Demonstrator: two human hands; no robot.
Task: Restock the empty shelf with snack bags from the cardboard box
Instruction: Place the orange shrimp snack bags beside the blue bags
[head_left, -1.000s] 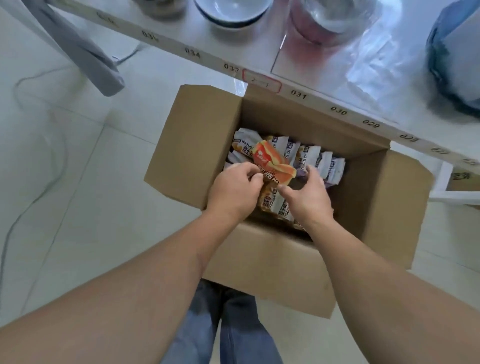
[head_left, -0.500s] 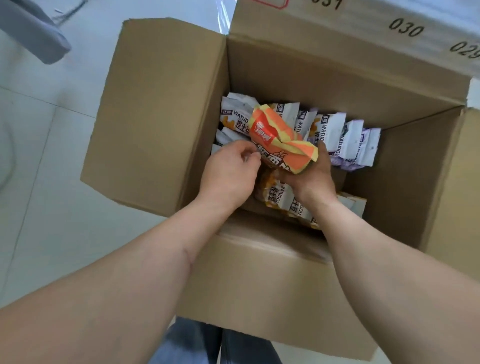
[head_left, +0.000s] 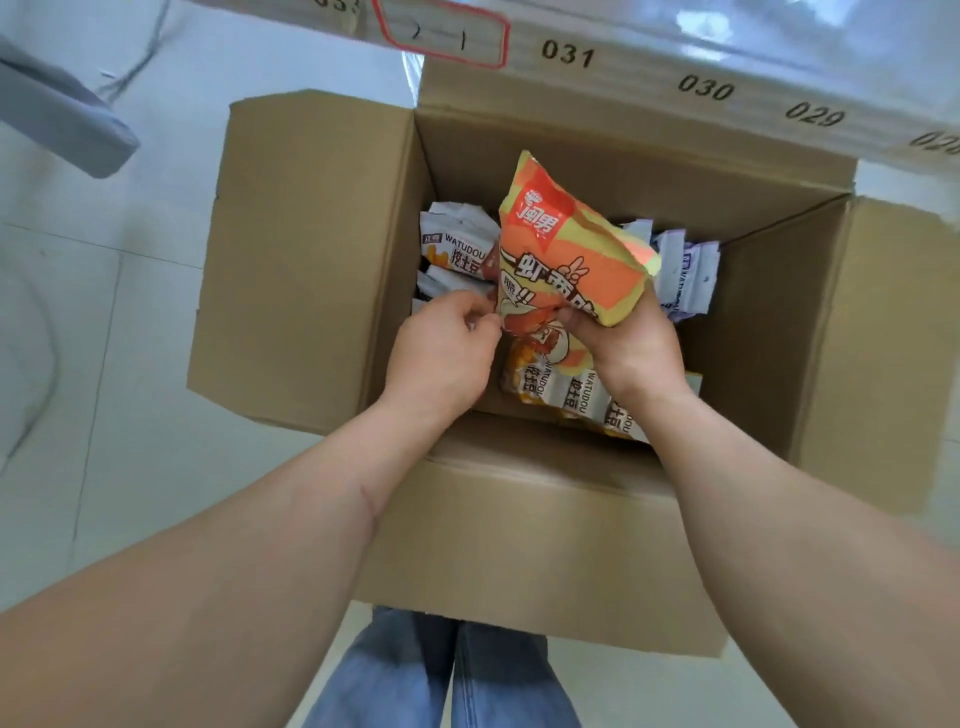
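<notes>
Right hand (head_left: 631, 345) grips lower edge of orange-yellow snack bag (head_left: 566, 244), fingers curled round it, bag raised upright above cardboard box (head_left: 311, 260) interior. Left hand (head_left: 441, 353) pinches bag's lower left corner, fingertips together on it. White WATUDOU packets (head_left: 457, 244) packed along box's left wall, more (head_left: 566, 395) at near wall, purple-white ones (head_left: 685, 275) toward right wall. Shelf edge (head_left: 701, 88) with labels 031, 030, 029 above box's far side.

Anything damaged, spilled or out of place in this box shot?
Nothing spilled or torn. The orange snack bag the right hand holds above the cardboard box is crumpled, and differs from the white packets below.
</notes>
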